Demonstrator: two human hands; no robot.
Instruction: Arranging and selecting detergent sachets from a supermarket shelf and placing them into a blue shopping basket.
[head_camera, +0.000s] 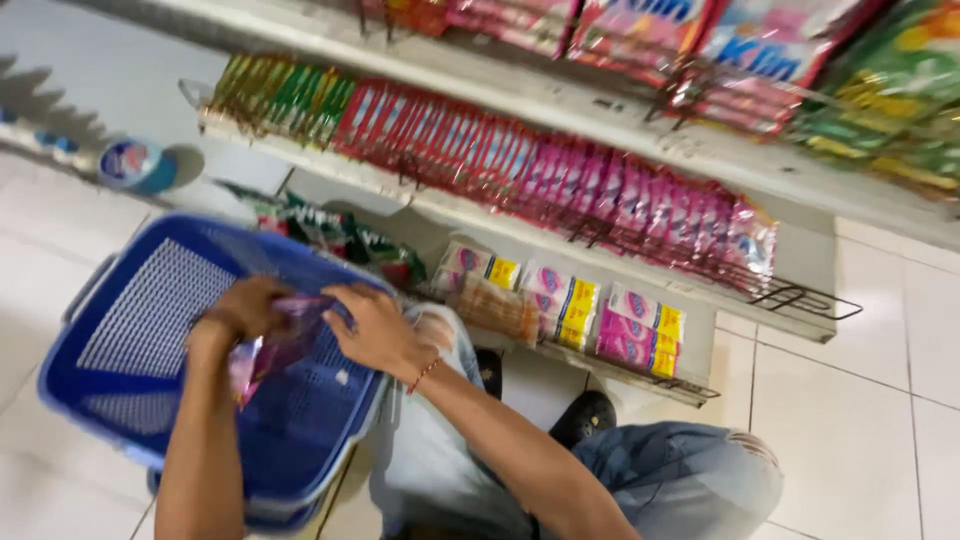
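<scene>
Both hands meet over the blue plastic basket (130, 340): the left hand (243, 310) is curled around one end of a pink sachet strip (272, 348), and the right hand (375, 328), a red thread bracelet (424, 375) on its wrist, pinches the other end. The strip hangs between them, just above the basket's mesh floor. To handle it well, I'd say keep both grips near the ends so the foil doesn't twist or tear. Right of the basket, the low shelf (560, 352) carries pink-and-yellow packets (600, 315); farther up, the rack (640, 230) holds rows of red and pink sachets (560, 180).
</scene>
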